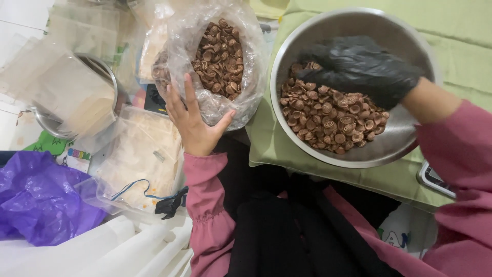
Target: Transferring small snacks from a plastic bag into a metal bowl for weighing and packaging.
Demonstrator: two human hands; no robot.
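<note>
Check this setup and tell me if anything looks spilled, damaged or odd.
Nothing looks spilled: the brown spiral snacks sit inside the steel bowl and the clear bag. One oddity: only the right hand wears a black glove; the left hand is bare.

we look down on a crowded work surface; a pale green cloth [461, 36] covers the right side, folded at its near edge; to the left a crumpled purple plastic bag [41, 197] lies near a heap of clear empty plastic pouches [66, 87], some spilling over a second metal pot [110, 77]; white rolled sheets [118, 251] lie along the bottom left; a white surface [20, 20] shows at the top left; the light is soft and even, with no hard shadows.
</note>
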